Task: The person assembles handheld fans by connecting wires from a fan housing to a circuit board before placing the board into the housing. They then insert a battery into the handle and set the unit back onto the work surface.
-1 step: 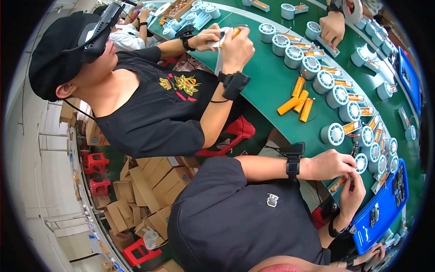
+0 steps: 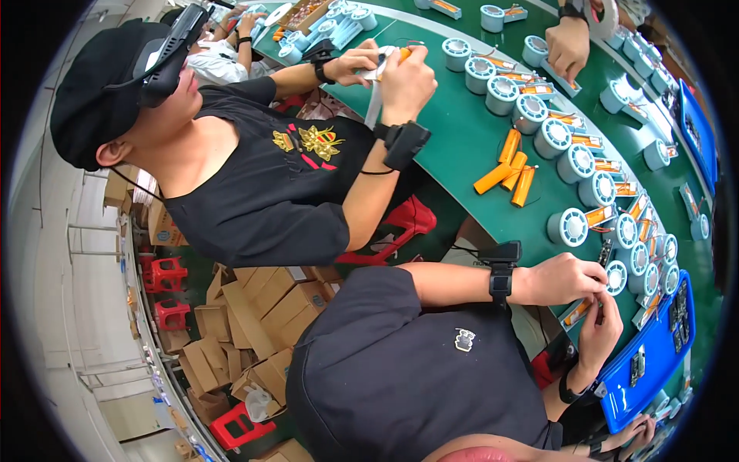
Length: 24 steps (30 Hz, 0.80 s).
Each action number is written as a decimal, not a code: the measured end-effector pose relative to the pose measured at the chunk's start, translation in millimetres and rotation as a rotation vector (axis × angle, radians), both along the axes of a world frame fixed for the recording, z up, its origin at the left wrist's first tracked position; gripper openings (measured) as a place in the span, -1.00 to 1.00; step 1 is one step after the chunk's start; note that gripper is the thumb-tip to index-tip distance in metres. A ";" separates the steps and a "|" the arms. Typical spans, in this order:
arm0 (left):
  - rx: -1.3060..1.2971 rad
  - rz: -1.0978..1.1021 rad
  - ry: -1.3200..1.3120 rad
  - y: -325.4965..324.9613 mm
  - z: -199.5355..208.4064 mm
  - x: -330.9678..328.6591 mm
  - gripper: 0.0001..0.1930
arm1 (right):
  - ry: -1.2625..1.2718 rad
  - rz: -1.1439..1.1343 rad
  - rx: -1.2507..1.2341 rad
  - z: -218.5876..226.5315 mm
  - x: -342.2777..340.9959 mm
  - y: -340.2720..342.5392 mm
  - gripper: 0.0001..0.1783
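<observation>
My left hand [image 2: 560, 279] and my right hand [image 2: 600, 333] meet at the lower right over the green table, fingertips pinched together. What they pinch is too small to make out. A light-blue round fan housing [image 2: 615, 278] lies right beside my left fingertips. Just above it is a narrow dark circuit board [image 2: 605, 252]. Under my hands an orange battery [image 2: 576, 312] shows partly, in what looks like a light-blue holder; my fingers hide the rest.
Several light-blue fan units [image 2: 553, 138] curve along the table. Loose orange batteries [image 2: 492, 179] lie left of them. A blue tray [image 2: 625, 399] with circuit boards is at lower right. A co-worker [image 2: 269, 177] at upper left holds a battery and white strip; another person's hand [image 2: 568, 48] reaches in at top.
</observation>
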State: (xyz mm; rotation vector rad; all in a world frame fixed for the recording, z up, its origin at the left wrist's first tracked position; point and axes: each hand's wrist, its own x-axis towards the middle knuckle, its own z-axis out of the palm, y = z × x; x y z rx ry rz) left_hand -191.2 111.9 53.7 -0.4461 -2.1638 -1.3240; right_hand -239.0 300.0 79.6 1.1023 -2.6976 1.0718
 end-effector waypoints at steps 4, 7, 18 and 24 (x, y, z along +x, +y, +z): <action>0.010 0.029 0.055 14.8 -4.7 3.6 -0.79 | -0.118 -0.094 -0.096 -14.0 11.2 17.7 -0.74; 0.072 0.089 0.054 22.2 -4.3 8.9 -0.84 | -0.142 -0.101 -0.163 -28.1 11.7 23.0 -0.71; 0.026 0.119 0.046 25.3 -1.1 6.6 -0.80 | -0.292 -0.177 -0.270 -17.9 29.6 31.2 -0.72; 0.103 0.130 0.005 22.8 -3.9 5.8 -0.82 | -0.472 -0.209 -0.436 -31.0 28.6 21.2 -0.66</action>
